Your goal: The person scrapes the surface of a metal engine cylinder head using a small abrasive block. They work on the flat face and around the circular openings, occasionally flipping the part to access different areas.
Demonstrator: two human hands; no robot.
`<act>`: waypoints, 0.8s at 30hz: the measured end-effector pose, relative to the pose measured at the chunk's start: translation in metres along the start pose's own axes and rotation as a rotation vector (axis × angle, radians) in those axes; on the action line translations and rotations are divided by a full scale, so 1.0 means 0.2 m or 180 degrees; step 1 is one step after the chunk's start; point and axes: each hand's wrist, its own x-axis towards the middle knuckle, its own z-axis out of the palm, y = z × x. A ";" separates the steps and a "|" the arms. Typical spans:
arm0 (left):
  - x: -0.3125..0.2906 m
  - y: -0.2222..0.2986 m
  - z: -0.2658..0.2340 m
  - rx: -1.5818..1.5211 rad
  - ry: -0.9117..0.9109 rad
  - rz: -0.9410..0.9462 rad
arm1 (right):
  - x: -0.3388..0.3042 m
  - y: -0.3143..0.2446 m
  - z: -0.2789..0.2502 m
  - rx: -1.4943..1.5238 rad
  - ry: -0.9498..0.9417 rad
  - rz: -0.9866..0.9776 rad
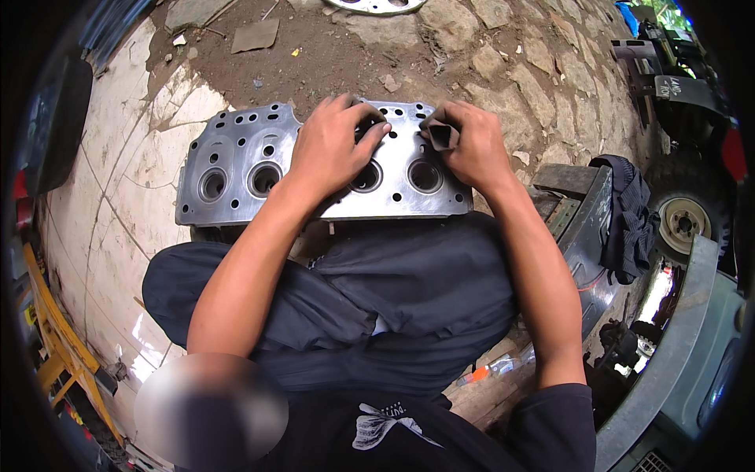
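A grey metal cylinder head (236, 157) lies in front of my crossed legs, its machined face up, with round valve ports and small bolt holes. My left hand (336, 140) is on the middle of it, fingers curled at the far edge and thumb on the shiny face; the fingertips are partly hidden. Toward the right end, my right hand (472, 141) pinches a dark folded piece of sandpaper (442, 137) close over the face. Shadow hides how firmly the sheet touches the metal.
Cracked pale tiles (110, 173) lie at left, dirt and stones (487, 59) ahead. Another metal part (377, 5) shows at the far edge. To my right are a metal beam with a dark cloth (627, 216), a wheel (683, 223) and a plastic bottle (499, 367). A yellow frame (63, 346) stands left.
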 end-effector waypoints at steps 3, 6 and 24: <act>0.01 0.01 0.00 0.0101 -0.0089 -0.0121 | 0.01 0.05 0.06 0.0167 0.0070 0.0005; -0.01 0.00 -0.02 0.0127 -0.0100 -0.0142 | 0.01 0.03 0.03 0.0177 -0.0057 0.0070; 0.00 0.02 -0.01 0.0004 0.0045 -0.0076 | 0.01 0.04 0.03 0.0079 0.0004 -0.0093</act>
